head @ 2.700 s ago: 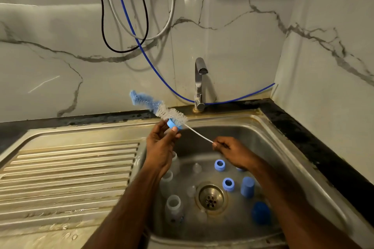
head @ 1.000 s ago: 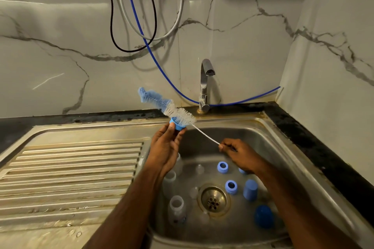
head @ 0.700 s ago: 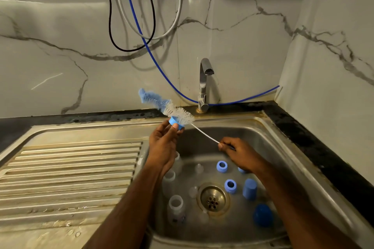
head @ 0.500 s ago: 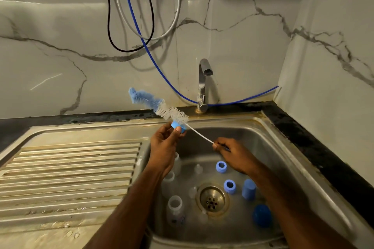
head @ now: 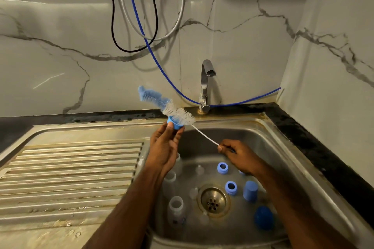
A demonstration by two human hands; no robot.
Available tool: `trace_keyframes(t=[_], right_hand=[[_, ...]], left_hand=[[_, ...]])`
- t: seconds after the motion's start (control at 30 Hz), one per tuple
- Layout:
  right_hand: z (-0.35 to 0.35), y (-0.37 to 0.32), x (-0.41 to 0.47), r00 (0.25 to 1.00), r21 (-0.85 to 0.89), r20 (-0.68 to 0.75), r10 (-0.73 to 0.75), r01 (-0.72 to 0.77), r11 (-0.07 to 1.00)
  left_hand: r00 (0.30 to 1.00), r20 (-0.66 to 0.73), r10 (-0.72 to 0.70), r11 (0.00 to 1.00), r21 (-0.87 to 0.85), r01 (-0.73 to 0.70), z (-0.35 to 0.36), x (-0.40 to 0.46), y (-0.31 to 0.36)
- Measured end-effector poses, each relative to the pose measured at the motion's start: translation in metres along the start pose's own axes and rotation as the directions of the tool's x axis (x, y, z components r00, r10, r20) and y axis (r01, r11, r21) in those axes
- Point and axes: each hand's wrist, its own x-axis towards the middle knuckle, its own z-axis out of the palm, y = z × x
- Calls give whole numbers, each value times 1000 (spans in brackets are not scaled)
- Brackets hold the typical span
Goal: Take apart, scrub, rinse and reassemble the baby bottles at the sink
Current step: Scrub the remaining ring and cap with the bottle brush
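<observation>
Brush [head: 178, 114] runs through a blue ring [head: 174, 123] pinched by the left hand [head: 165, 148] above the sink [head: 269, 127]; the right hand [head: 238, 154] pinches its wire handle. Bottles [head: 176, 211] stand in the basin.

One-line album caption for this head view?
Left hand holds a blue collar while right hand works a bottle brush through it.

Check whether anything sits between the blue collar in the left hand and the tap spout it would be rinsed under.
Nothing solid blocks it. The left hand pinches the blue collar with the bottle brush threaded through it. The tap spout stands up and to the right, and only open air above the sink lies between.
</observation>
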Motion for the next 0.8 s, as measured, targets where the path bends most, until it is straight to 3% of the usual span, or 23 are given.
trace_keyframes(t=[0.07, 0.2, 0.27, 0.33, 0.4, 0.53, 0.63, 0.7, 0.8], right_hand=[[5, -5, -1, 999, -10, 51, -5, 5, 1000], [12, -9, 3, 999, -83, -53, -3, -2, 997], [5, -4, 2, 999, -70, -50, 22, -26, 997], [0, -3, -1, 999, -37, 20, 25, -24, 999], [3, -5, -2, 996, -21, 85, 21, -19, 1000], [13, -9, 2, 1000, -72, -4, -2, 1, 997], [5, -5, 2, 992, -108, -122, -37, 24, 994], [0, -3, 0, 990, -143, -127, -63, 45, 989], [-2, -7, -3, 993, -218, -92, -77, 55, 974]], left_hand=[[1000, -11, 8, 1000, 13, -7, -4, 2, -1], [993, 110, 48, 946, 313, -81, 0, -4, -9], [993, 88, 78, 952, 288, -101, 2, -3, -8], [998, 17, 67, 987, 144, -69, -1, 3, -3], [998, -8, 57, 993, 103, -56, -5, 6, -4], [995, 70, 75, 922, 375, -96, -3, 1, -13], [998, 50, 46, 933, 355, -61, -5, 3, -11], [999, 9, 40, 956, 290, -40, -8, 6, -7], [990, -9, 138, 883, 455, -119, -9, 6, -4]])
